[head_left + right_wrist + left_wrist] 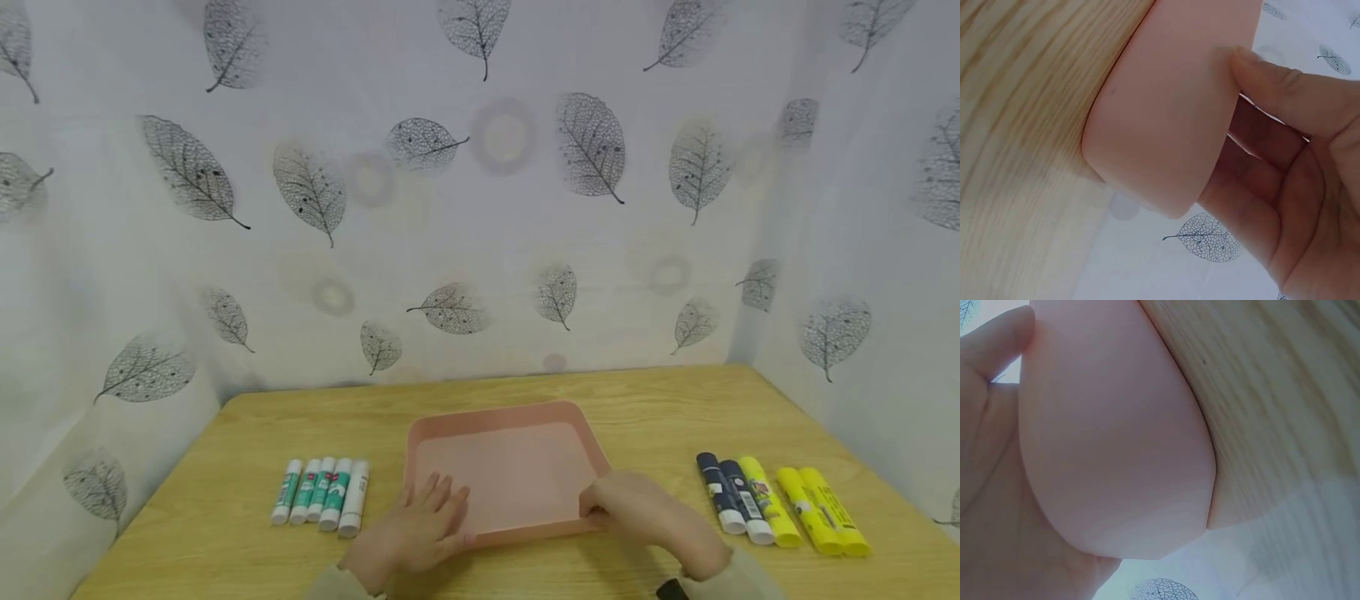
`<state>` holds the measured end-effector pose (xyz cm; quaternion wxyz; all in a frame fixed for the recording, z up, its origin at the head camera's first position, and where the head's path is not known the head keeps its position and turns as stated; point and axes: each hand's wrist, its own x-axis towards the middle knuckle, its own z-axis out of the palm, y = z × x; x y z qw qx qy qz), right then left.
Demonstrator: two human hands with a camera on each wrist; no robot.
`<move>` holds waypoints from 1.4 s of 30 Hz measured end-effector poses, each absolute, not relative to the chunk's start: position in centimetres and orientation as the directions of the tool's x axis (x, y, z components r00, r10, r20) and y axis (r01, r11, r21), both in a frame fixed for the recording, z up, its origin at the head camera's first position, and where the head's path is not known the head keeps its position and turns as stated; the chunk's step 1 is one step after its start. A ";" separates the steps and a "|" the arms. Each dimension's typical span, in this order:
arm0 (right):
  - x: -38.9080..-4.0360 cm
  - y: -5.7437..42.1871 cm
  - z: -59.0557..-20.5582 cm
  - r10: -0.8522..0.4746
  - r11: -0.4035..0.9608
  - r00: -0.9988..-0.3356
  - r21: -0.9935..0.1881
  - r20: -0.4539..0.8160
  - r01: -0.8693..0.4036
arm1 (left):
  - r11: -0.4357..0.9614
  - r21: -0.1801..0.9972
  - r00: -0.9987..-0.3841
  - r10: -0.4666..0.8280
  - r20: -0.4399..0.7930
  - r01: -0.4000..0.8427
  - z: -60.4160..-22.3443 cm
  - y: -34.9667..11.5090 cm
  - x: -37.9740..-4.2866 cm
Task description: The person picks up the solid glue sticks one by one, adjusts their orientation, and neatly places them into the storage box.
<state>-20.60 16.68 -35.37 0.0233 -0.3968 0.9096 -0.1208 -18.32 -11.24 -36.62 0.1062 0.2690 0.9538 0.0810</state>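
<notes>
A shallow pink tray [517, 471] with rounded corners lies on the wooden table in the head view. My left hand [412, 533] rests over its front left corner, fingers spread and straight above the inside, thumb by the front wall. In the left wrist view, that thumb [1004, 337] touches the rim. At the front right corner, my right hand [645, 512] pinches the tray's rim. The right wrist view has the right thumb [1266, 75] against the outer wall, with curled fingers on the inner side, their tips hidden.
Several green-and-white glue sticks [322, 492] lie in a row left of the tray. On the right are dark blue glue sticks [731, 496] and yellow glue sticks [821, 508]. A leaf-patterned curtain [495, 225] hangs behind and beside the wooden table [315, 417].
</notes>
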 end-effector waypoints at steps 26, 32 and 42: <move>-21.6 22.3 -32.4 -0.336 0.905 -0.934 -0.235 0.120 -0.355 | 0.838 0.196 -0.822 0.541 -0.179 0.509 -36.5 -11.0 -18.2; -21.7 23.9 -31.9 -0.255 0.941 -0.959 -0.198 0.123 -0.276 | 0.828 0.194 -0.815 0.557 -0.161 0.527 -36.5 -11.0 -18.1; -21.8 25.9 -32.2 -0.123 0.970 -0.991 -0.207 0.051 -0.131 | 0.819 0.178 -0.806 0.571 -0.155 0.546 -36.4 -10.9 -18.1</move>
